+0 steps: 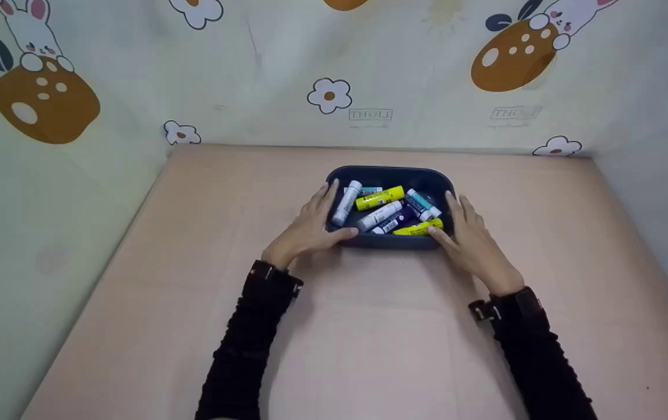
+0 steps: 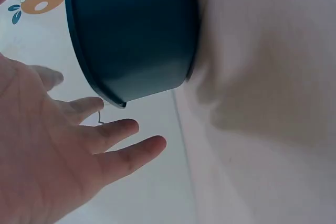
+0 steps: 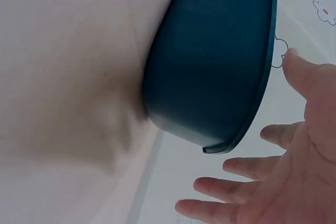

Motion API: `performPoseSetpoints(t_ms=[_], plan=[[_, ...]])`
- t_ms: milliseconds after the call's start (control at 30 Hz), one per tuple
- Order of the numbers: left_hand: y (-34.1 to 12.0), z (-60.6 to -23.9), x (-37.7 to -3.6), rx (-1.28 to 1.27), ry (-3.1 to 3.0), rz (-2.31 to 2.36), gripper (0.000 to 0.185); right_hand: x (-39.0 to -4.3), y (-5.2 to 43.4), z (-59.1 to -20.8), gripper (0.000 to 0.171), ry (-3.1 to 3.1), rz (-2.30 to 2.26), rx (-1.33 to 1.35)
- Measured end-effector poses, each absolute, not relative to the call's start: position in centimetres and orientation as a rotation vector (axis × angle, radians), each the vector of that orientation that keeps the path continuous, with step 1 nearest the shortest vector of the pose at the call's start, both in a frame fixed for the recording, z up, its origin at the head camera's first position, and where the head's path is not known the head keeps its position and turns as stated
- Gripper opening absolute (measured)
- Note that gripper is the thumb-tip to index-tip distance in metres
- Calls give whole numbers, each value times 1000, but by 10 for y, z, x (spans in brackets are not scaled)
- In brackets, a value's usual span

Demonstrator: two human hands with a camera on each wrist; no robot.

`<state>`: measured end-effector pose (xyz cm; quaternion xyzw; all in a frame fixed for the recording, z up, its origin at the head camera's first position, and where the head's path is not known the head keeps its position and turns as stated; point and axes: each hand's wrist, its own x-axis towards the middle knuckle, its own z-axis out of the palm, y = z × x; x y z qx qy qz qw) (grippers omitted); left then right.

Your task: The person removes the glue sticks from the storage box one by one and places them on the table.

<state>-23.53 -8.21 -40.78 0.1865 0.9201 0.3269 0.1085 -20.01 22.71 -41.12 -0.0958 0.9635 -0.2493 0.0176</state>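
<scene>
A: Step in hand, by the look of it: bracketing the dark blue oval plastic tub (image 1: 390, 242), full of glue-stick-like tubes in white, yellow and teal (image 1: 389, 210). Sitting on the pale pink bench (image 1: 369, 326), a little beyond centre, toward twelve o'clock.

B: Left hand (image 1: 309, 227) at the tub's nine o'clock, fingers straight and spread, thumb laid on the near rim. Right hand (image 1: 471, 239) at three o'clock, likewise flat, thumb tip at the near rim by a yellow tube. Neither one clamped on anything.

A: Agreed from the wrist views: left fingers (image 2: 113, 132) relaxed just beside the tub wall (image 2: 136, 35), a gap showing; right fingers (image 3: 231, 187) apart from the wall (image 3: 210, 61) too.

B: Next move, probably: closing both palms onto the walls evenly, keeping the tub level so no tubes roll out.

A: Room: broad bare bench toward six, nine and three o'clock. Printed cloth backdrop (image 1: 369, 87) near at twelve; side walls well apart.
</scene>
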Motion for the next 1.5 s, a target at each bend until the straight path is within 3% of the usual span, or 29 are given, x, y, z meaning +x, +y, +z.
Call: performPoseSetpoints(t_ms=[267, 633, 1000, 1500], plan=[[-83, -416, -243, 518, 2581, 1305, 101, -206, 231, -419, 83, 2884, -943, -265], [-87, -426, -252, 235, 2562, 1530, 62, -214, 238, -429, 76, 2771, -1133, -201], [-91, -430, -250, 210, 2501, 1538, 59, -219, 241, -431, 75, 2680, -1304, -174], [-87, -419, -245, 313, 2649, 1276, 60, -211, 244, -422, 72, 2692, -1208, -291]])
